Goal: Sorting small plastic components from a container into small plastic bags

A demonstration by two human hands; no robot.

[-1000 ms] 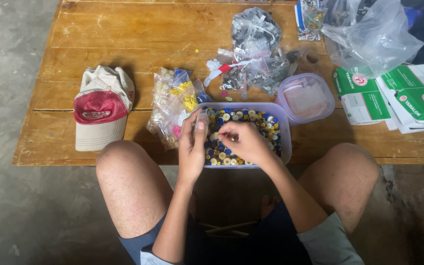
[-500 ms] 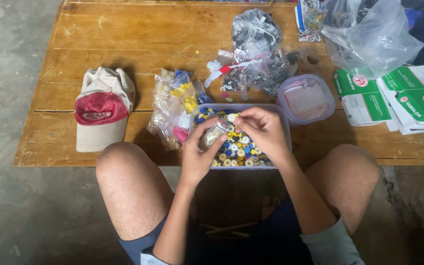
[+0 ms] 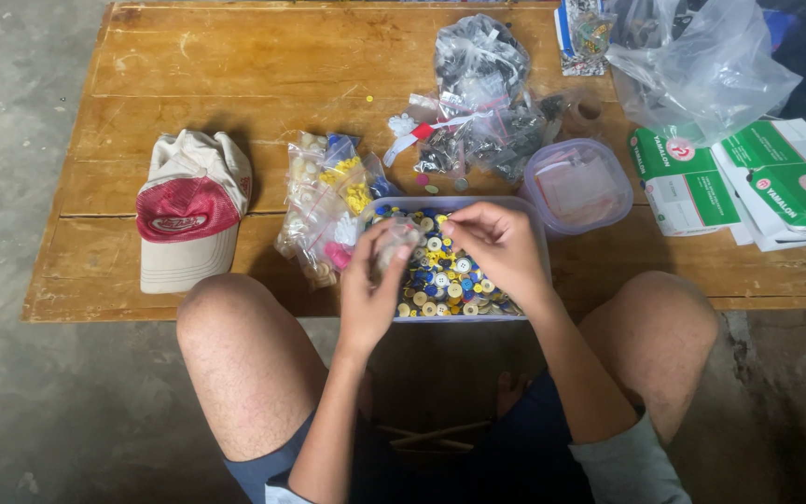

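— What do the fingers hold?
— The left hand [image 3: 372, 297] grips a small clear bag [image 3: 394, 241]; the right hand [image 3: 496, 250] pinches at its mouth, over the clear tub [image 3: 539, 245] of yellow, blue and white buttons [image 3: 442, 280] at the wooden surface's [image 3: 235, 75] near edge.
— Anything changed?
— Both hands sit slightly lower than half a second ago.
— What's unclear?
— Whether the right fingers pinch a button. The bag's contents are blurred; the grey bags [image 3: 479, 65] too.

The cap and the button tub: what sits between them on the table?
In the head view, clear bags of sorted buttons lie between the cap and the button tub, overlapping the tub's left edge.
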